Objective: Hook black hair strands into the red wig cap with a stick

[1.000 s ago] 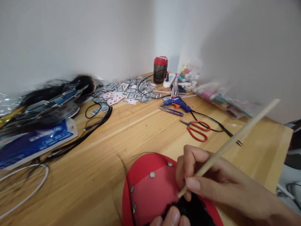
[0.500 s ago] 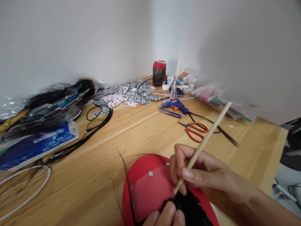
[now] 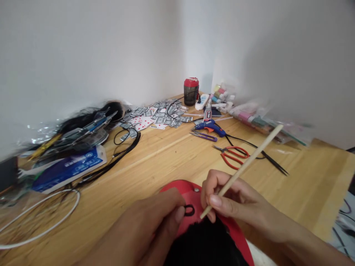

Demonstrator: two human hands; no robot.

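My right hand point(image 3: 226, 197) pinches a pale wooden stick point(image 3: 245, 166) like a pencil, its lower tip close to the edge of a mass of black hair point(image 3: 206, 244). The hair lies over a red rounded piece point(image 3: 179, 184) with a lighter pink panel and a silver stud near its top. To the left, my left hand point(image 3: 149, 221) has thumb and forefinger closed on a small black loop point(image 3: 189, 210), which sticks out over the pink panel. Whether the loop is hair or cord, I cannot tell.
Orange-handled pliers point(image 3: 233, 155), purple snips point(image 3: 203, 136) and a blue glue gun point(image 3: 212, 127) lie beyond my right hand. Playing cards point(image 3: 144, 122) are scattered at the back near a red-lidded cup point(image 3: 191, 90). A blue packet point(image 3: 74, 166) and white cable point(image 3: 41, 207) are left.
My left hand has come up from the bottom edge, now with the black loop in its fingers. The stick's tip has shifted slightly up and left. The view has turned slightly left.
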